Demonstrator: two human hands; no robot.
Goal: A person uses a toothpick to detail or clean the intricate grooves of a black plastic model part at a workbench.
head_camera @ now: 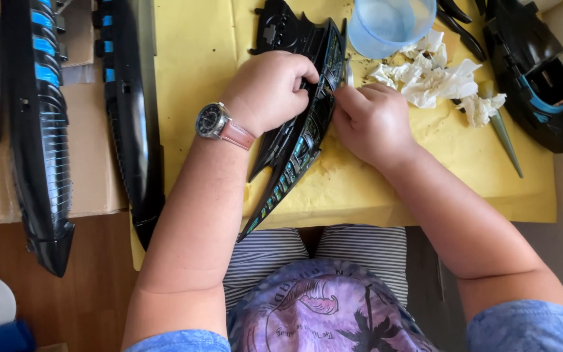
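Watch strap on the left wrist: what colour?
The watch strap is reddish-brown, seen in the head view.

A wing-shaped model part (301,130) lies on the paper sheet (197,58), between both hands. Behind it stands a cup (389,26) — crumpled tissues (438,81) just right. Two long hull pieces (40,130) lie left, on cardboard (92,163).

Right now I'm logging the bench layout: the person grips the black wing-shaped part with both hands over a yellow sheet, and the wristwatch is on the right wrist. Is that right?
Not quite: the wristwatch sits on the left wrist, not the right. The rest holds: the head view shows the left hand and right hand both gripping the black wing-shaped part over the yellow sheet.
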